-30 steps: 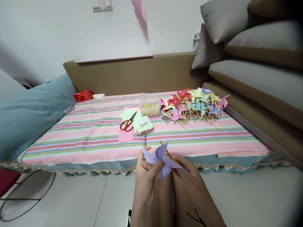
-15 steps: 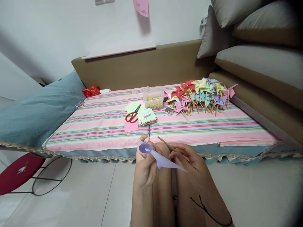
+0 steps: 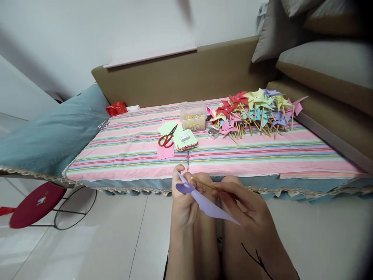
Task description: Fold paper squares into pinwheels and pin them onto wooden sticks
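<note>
A purple paper pinwheel [image 3: 208, 204] is pinched at its middle by my left hand [image 3: 184, 202], above my knees. One of its corners points down to the right, in front of my right hand. My right hand [image 3: 243, 200] grips a thin wooden stick [image 3: 204, 183] near one end. The stick's free tip reaches the folded centre of the pinwheel; whether they touch I cannot tell. On the striped cloth beyond lie red-handled scissors [image 3: 168, 137], a stack of coloured paper squares [image 3: 186, 143] and a small silver box [image 3: 213, 133].
A clear plastic box [image 3: 192, 116] of wooden sticks stands behind the paper. Many finished pinwheels [image 3: 256, 112] are heaped to its right. A red plastic bag [image 3: 117, 108] lies at the far left, and a red stool [image 3: 39, 205] stands on the floor.
The stick in my right hand has moved left and down, its tip now at the pinwheel's centre. The whole view has shifted slightly, with both hands still holding the same things.
</note>
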### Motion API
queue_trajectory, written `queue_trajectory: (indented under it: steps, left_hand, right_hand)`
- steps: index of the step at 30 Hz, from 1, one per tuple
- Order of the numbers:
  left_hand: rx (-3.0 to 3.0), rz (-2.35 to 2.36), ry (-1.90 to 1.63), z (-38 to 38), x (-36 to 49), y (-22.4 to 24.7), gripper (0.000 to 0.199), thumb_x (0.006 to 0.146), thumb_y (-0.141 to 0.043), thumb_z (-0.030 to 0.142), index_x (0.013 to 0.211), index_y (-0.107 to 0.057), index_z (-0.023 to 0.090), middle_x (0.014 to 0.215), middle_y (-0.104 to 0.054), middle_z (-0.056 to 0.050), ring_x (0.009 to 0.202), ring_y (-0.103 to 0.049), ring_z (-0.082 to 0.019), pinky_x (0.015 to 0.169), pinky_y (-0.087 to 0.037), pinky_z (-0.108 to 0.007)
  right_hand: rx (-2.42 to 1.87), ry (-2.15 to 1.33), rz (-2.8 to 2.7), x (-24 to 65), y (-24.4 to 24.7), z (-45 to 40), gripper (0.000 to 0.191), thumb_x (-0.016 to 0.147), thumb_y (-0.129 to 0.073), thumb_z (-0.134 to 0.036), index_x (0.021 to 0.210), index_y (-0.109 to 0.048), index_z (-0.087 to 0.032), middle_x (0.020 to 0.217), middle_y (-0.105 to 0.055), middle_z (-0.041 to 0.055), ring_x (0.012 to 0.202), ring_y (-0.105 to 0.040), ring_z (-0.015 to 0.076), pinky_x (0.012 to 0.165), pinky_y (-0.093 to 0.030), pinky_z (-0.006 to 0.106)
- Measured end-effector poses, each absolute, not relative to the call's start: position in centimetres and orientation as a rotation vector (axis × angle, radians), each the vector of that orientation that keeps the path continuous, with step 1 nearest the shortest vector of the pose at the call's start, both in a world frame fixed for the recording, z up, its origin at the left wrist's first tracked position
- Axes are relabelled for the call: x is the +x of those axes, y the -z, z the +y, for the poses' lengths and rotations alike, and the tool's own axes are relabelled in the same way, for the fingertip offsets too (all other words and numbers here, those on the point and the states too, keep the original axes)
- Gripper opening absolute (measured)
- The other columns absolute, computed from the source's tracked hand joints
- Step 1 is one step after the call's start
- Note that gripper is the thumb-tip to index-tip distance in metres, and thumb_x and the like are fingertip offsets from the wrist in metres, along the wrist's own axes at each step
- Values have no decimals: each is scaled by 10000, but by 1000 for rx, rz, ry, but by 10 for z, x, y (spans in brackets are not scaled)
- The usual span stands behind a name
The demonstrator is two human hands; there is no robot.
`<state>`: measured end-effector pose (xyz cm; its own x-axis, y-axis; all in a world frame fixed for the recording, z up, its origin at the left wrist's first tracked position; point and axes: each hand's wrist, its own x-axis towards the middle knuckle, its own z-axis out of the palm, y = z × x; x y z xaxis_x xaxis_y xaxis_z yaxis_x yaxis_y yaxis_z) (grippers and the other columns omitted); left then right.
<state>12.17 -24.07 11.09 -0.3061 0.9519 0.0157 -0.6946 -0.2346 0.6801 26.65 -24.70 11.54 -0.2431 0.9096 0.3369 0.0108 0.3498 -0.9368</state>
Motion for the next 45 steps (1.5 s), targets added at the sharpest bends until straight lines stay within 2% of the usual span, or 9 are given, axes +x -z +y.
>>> queue_trajectory:
  steps: [3,9,13,19,26,32,40,45]
  left_hand:
    - [504,677,-1820,-239,121,-113,617,470,-947,352,935,-544,297,538,-462,123,412,-421,-54,431,-331,-194]
    - [443,566,-1873,-240,120,-120,479,567,-912,323,922,-591,302,464,-433,132,385,-440,-64,425,-318,-199]
    - [478,489,-1884,-240,117,-115,461,587,-903,310,946,-614,296,474,-494,139,392,-472,-63,438,-333,-199]
    - [565,374,-1896,-238,114,-108,492,607,-896,271,1014,-620,271,535,-572,137,445,-533,-58,462,-374,-190]
    - [621,410,-1905,-237,112,-108,463,643,-877,241,1019,-607,271,544,-557,130,451,-533,-55,468,-380,-196]
    - [674,454,-1917,-235,109,-109,447,655,-872,246,1010,-604,287,538,-541,131,442,-518,-44,452,-344,-191]
    - [642,476,-1929,-236,110,-110,448,630,-883,241,991,-623,296,527,-545,128,420,-511,-63,449,-376,-199]
    - [640,482,-1932,-236,111,-115,410,639,-877,253,963,-630,300,505,-521,128,401,-494,-57,433,-373,-190]
  right_hand:
    - [-848,-1034,-1575,264,-119,-248,217,923,-579,-194,1060,-712,-297,889,-733,19,804,-679,189,703,-533,302]
    - [-857,-951,-1644,261,-124,-249,219,912,-587,-173,1039,-725,-286,849,-740,3,702,-666,165,612,-517,271]
    - [-868,-873,-1712,262,-123,-250,226,915,-572,-150,1024,-724,-277,846,-746,1,697,-668,160,611,-501,268]
    - [-836,-837,-1765,264,-121,-249,282,918,-558,-97,1068,-705,-284,950,-766,-17,787,-699,139,650,-500,237]
    - [-729,-835,-1718,262,-120,-246,351,895,-570,-37,1109,-700,-283,964,-751,-16,842,-690,127,711,-519,231]
    - [-730,-826,-1737,265,-112,-245,414,881,-593,-29,1151,-687,-328,1000,-750,-25,864,-689,140,744,-516,275]
    - [-703,-773,-1747,265,-120,-243,412,873,-589,-10,1148,-705,-294,908,-748,-10,784,-674,137,658,-489,272]
    - [-722,-818,-1667,263,-119,-244,425,852,-619,-1,1138,-715,-300,914,-739,4,807,-673,158,691,-500,298]
